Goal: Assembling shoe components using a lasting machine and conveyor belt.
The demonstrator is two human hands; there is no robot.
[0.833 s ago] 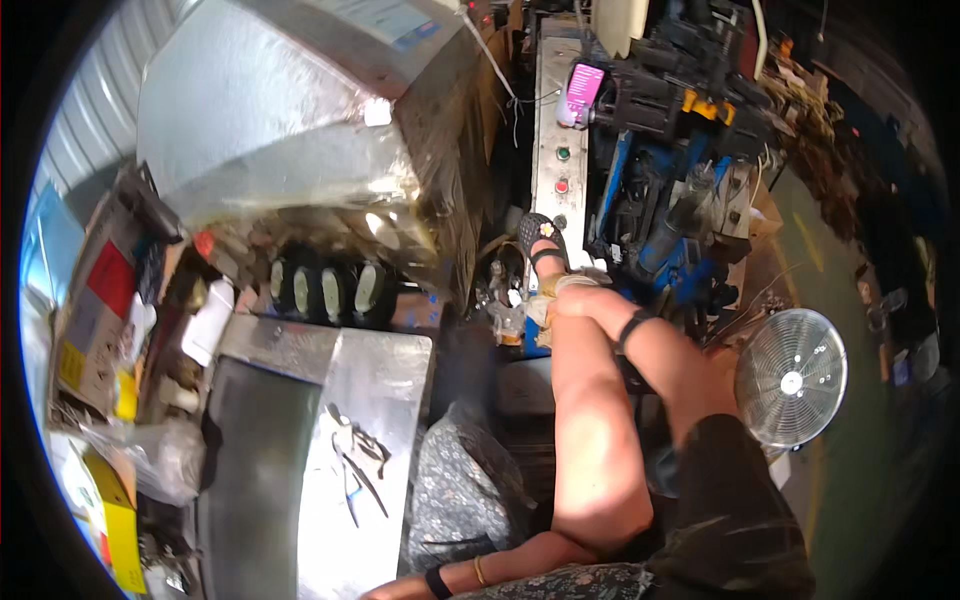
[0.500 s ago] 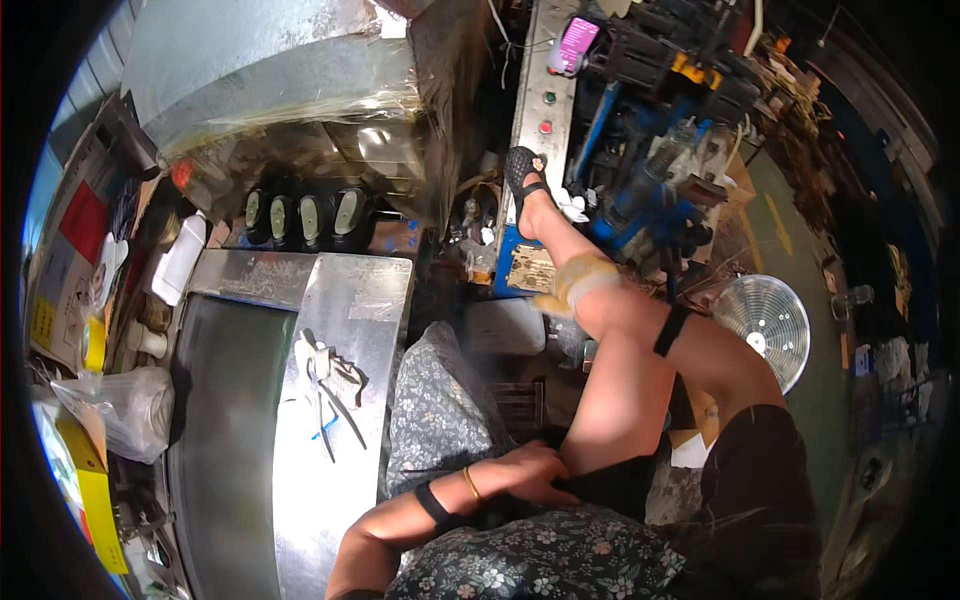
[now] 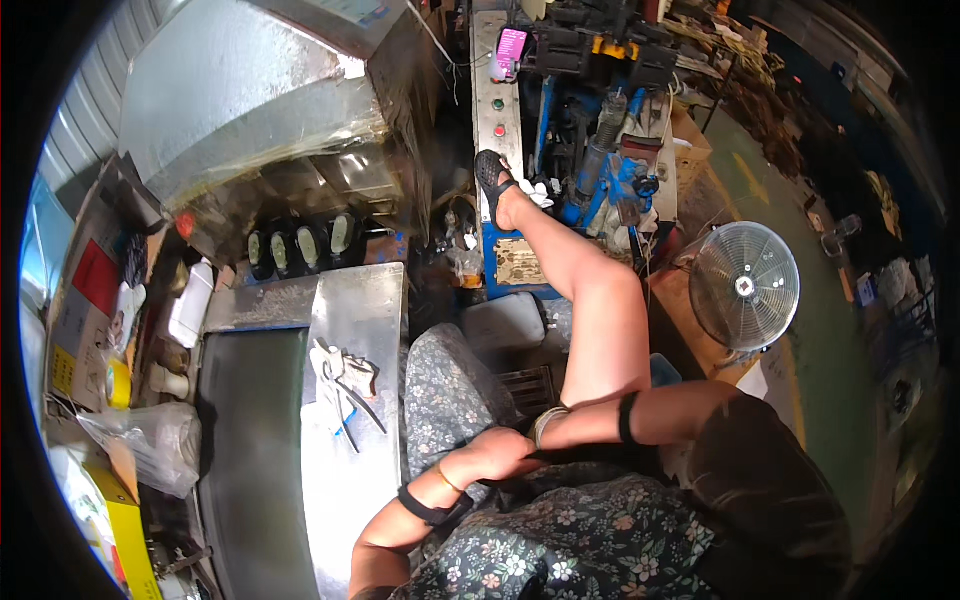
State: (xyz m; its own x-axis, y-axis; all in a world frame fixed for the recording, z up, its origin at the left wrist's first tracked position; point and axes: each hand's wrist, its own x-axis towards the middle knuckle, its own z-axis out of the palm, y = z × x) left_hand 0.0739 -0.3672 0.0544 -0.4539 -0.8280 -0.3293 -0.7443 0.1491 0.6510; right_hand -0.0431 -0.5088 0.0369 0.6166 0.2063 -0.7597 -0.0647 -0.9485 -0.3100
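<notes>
**Hands together at the lap, hand tool apart on the desk**

Nearest is the floral garment (image 3: 600, 535). Above it the left hand (image 3: 497, 453) curls loosely inward, fingertips turned under; whether it grips anything cannot be told. The right forearm (image 3: 590, 425) crosses to meet it, a pale band (image 3: 544, 428) at the wrist, just beside the left fingers. Beyond that band the right hand is hidden, so its opening and hold cannot be told.

The step looks like a pause or adjustment at that wrist. Any reach outward would, I judge, call for parting the hands first.

To the left, on the metal desk (image 3: 335, 520), lies a dark-handled tool (image 3: 367, 405) against a pale bundle (image 3: 333, 362), well apart from both hands. A dark belt (image 3: 252, 450) runs alongside.

Farther out, the extended bare leg (image 3: 605, 335) stands between the hands and the blue machinery (image 3: 625, 185). A round fan (image 3: 745, 287) stands to the right; pale-soled black shoes (image 3: 310, 247) line up behind the desk.
</notes>
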